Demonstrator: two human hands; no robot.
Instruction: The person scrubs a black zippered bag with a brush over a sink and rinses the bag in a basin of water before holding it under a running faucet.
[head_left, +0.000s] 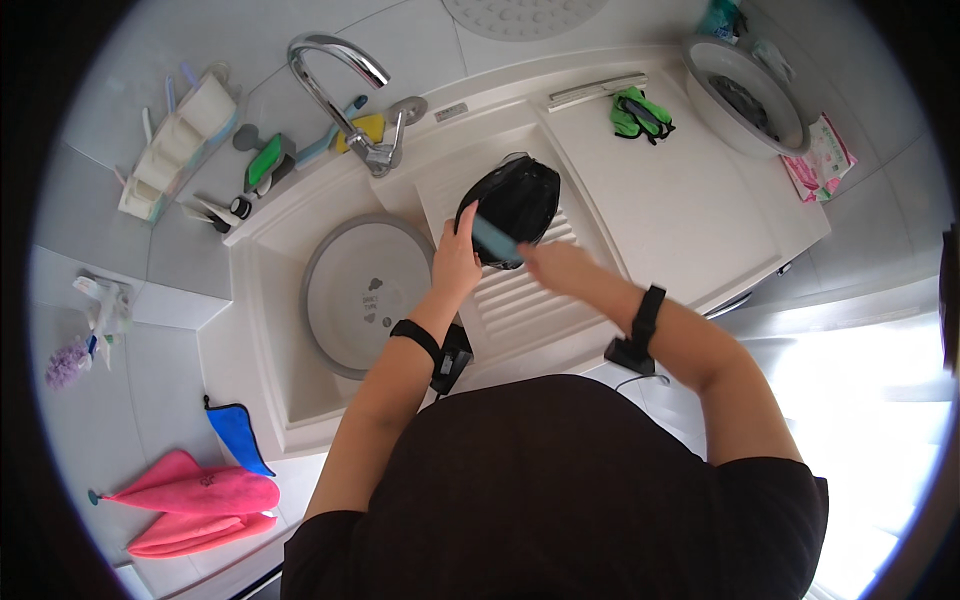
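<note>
My left hand grips the near left edge of a glossy black item, one finger extended along its side. I cannot tell whether it is a shoe, a cap or a pouch. The black item is tilted over the ribbed washboard of a white laundry sink. My right hand is closed on the end of a blue-grey, flat, long tool, perhaps a brush, blurred by motion. The tool lies across the lower part of the black item; its working face is hidden.
Left of the washboard, a round grey-rimmed basin sits in the sink bowl. A chrome faucet arches behind. On the right counter lie a green cloth, a grey tub and a pink packet. Pink towels hang lower left.
</note>
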